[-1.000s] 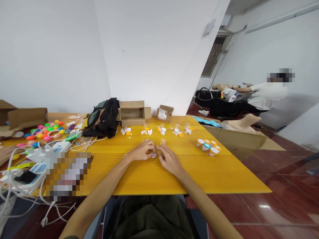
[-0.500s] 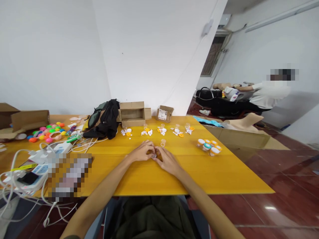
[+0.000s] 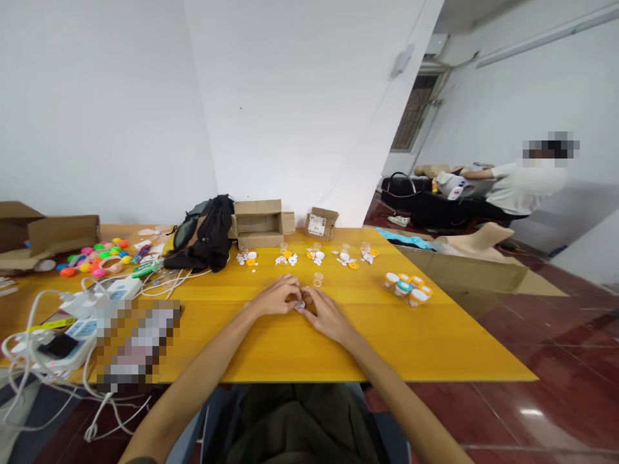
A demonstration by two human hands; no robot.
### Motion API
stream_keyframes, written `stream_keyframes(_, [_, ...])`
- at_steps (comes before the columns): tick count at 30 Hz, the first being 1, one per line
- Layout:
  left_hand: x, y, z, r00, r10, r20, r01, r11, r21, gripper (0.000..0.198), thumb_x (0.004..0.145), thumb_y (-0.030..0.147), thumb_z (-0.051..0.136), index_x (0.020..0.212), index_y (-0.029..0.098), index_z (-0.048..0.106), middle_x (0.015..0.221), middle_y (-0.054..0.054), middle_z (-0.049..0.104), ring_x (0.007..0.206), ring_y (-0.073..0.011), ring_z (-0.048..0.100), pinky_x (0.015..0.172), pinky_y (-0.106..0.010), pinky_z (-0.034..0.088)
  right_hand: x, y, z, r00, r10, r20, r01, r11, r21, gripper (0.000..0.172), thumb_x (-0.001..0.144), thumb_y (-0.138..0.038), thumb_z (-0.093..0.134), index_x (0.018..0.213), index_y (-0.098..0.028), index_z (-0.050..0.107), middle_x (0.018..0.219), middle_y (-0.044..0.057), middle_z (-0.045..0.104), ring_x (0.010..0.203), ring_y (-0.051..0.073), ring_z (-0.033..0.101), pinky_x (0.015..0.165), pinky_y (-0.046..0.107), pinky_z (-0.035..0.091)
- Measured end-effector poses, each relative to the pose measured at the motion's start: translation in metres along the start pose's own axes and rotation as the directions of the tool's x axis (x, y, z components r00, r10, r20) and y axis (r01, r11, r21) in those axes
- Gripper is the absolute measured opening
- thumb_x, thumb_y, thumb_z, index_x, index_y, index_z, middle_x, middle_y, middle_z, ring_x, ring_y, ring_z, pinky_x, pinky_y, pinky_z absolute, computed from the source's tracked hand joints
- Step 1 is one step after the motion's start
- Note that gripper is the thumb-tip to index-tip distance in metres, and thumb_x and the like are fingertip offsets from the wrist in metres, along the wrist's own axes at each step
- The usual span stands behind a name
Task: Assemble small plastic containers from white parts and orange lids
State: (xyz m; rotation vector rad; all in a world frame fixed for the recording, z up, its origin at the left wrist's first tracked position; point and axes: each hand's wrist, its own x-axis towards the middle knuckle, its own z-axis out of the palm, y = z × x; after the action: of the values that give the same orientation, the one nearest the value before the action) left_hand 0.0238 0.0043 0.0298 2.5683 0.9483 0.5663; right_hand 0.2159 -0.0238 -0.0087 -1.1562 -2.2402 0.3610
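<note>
My left hand (image 3: 278,297) and my right hand (image 3: 325,312) meet at the middle of the yellow table (image 3: 435,341), fingers curled together around a small whitish piece (image 3: 300,304) pinched between them. A small clear cup (image 3: 318,279) stands just beyond my right hand. Further back lies a row of small white and orange parts (image 3: 314,256). To the right stand several little jars with white, teal and orange lids (image 3: 407,287).
A black bag (image 3: 206,235) and open cardboard boxes (image 3: 261,223) sit at the table's back. Power strips and white cables (image 3: 58,322) crowd the left, with coloured balls (image 3: 94,258) behind. A person in a white shirt (image 3: 517,187) works at the far right.
My hands have closed in a little tighter on the small piece. The view has shifted slightly; nothing else on the table moved.
</note>
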Motion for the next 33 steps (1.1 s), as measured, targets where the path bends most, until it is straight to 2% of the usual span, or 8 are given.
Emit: stream_keyframes(33, [-0.0008,-0.0056,0.0026,1.000,0.030,0.004,-0.030,0.999,0.014,0.010,0.084,0.015,0.061,0.078,0.020,0.067,0.094,-0.004,0.061,0.097,-0.0196,0.053,0.096,-0.034,0.039,0.0002,-0.0031,-0.0033,1.000,-0.026,0.004,0.026,1.000,0.019,0.024,0.087,-0.023,0.056,0.111,-0.025,0.053,0.108,0.006,0.067,0.098,0.021,0.064,0.087,0.035,0.050])
